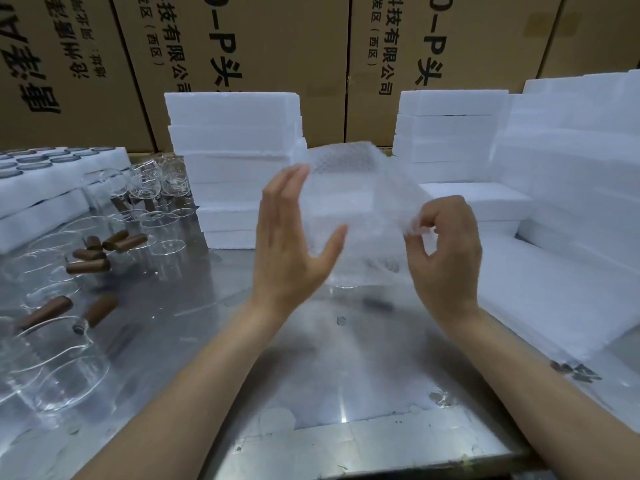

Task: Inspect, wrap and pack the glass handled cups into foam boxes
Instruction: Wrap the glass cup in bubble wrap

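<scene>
Above the middle of the metal surface (pixel 311 368), a sheet of bubble wrap (pixel 349 202) is held up between both hands; it is blurred and see-through, edges hard to trace, and whether a cup sits inside cannot be told. A faint glass rim shows just below it, unclear. Left hand (pixel 291 244) upright, palm facing right, fingers straight and together, thumb spread out; grip wide, flat against the left side of the wrap. Right hand (pixel 446 254) raised, fingers curled, thumb and forefinger pinching the wrap's right edge; grip narrow, holding the wrap. Both forearms come in from the near edge, cut off by the frame.

Left on the surface: glass handled cups (pixel 69 368) with brown handles (pixel 88 266), lying and standing, outlines hard to separate because of clear glass and reflections; some cut off at the left edge. Far left, a foam tray (pixel 86 174) with round openings, partly out of frame. Far centre, a stack of foam boxes (pixel 235 161); another stack (pixel 446 133) far right, more foam pieces (pixel 571 188) at right, cut off. Cardboard cartons (pixel 263 39) with printed text behind.
</scene>
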